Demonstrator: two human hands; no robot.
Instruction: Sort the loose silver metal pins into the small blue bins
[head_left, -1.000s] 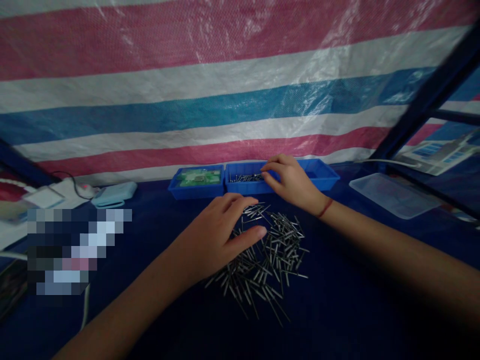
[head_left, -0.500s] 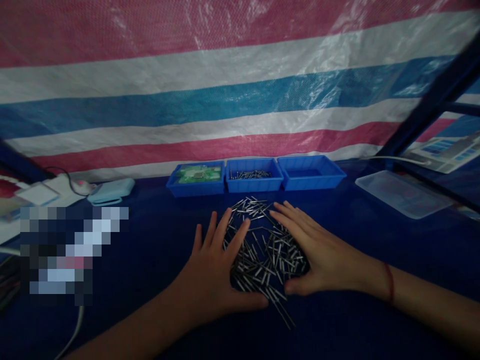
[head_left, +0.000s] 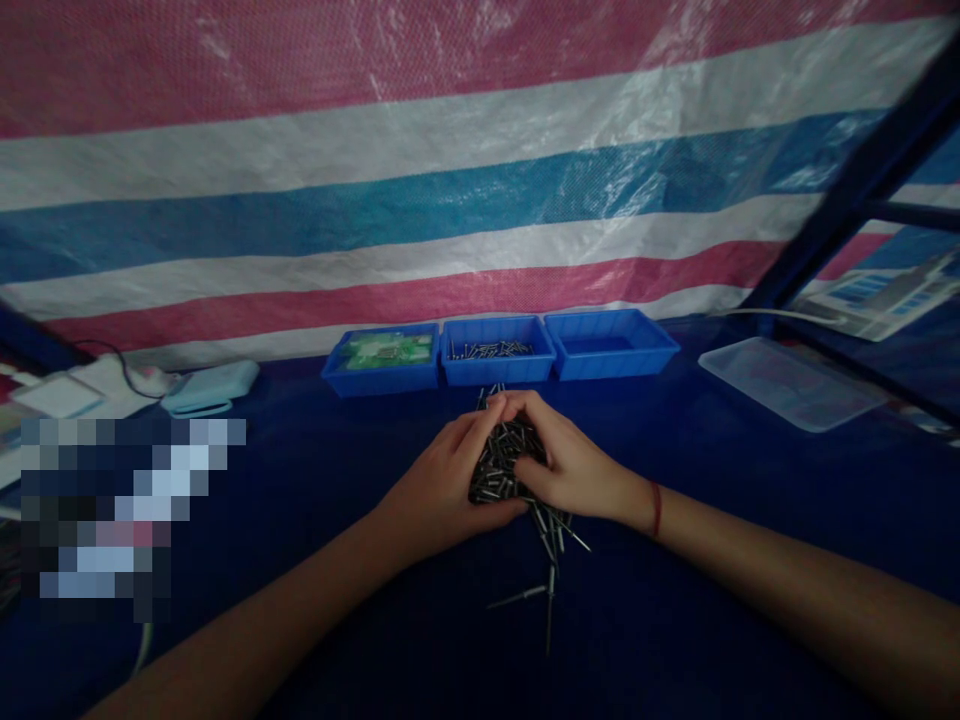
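The left hand and right hand come together in a cupped ring around a heap of metal pins on the dark blue tabletop, their fingertips meeting at its far edge. The right thumb lies over the heap, and the left thumb runs along its near side. The light is dim, so I cannot tell whether either hand grips any pins by itself. A few ends poke out beyond the fingertips, and stray pins lie on the near side of the hands. Just beyond the hands stand three blue trays in a row: the left tray with green packets, the middle tray with more pins, and the right tray. A translucent sheet lies well to the right of the hands.
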